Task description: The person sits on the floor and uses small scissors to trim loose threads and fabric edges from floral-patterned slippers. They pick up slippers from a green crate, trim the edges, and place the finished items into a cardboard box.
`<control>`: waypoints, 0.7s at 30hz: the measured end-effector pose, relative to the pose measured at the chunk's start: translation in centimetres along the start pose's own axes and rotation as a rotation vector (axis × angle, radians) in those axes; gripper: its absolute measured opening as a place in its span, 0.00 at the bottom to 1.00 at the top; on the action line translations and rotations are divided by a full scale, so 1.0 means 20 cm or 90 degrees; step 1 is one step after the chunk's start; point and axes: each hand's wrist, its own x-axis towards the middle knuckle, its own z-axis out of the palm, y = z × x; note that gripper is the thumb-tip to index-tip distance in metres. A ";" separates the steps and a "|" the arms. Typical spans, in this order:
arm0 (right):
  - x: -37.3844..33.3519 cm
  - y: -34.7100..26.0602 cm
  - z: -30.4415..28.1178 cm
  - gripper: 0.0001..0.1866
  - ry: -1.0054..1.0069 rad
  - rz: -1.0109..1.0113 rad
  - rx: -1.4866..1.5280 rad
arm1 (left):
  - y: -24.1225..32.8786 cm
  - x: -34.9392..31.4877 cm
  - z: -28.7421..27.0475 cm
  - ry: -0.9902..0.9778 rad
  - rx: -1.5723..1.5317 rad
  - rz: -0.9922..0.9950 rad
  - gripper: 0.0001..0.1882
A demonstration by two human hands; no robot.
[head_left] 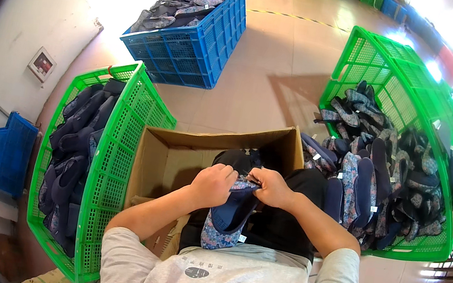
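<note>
Over my lap is a soft fabric shoe (221,227), navy inside with a blue and pink floral outside and a small white tag at its near end. My left hand (214,185) grips the left side of its far end, fingers closed. My right hand (271,187) pinches the right side of the same end, its thumb and fingers pressed together. A cardboard box (149,161) stands open between and beyond my knees; my arms and legs hide part of its inside.
A green crate (121,184) of dark shoes stands at my left. On the right, a larger green crate (360,56) lies tilted with many floral and navy shoes (366,178) heaped in it. Further off is a full blue crate (204,51). Blue bins (11,155) lean by the left wall.
</note>
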 end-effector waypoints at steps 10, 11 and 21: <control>-0.06 -0.06 -0.02 0.09 -0.253 0.145 0.464 | 0.12 -0.03 -0.19 -0.006 -0.298 0.044 0.09; -0.05 -0.07 -0.01 0.09 -0.274 0.129 0.487 | 0.10 -0.05 -0.19 -0.167 -0.366 -0.043 0.07; -0.07 0.07 0.25 0.08 -0.198 0.228 0.699 | 0.12 -0.31 0.03 -0.054 -1.616 -0.551 0.24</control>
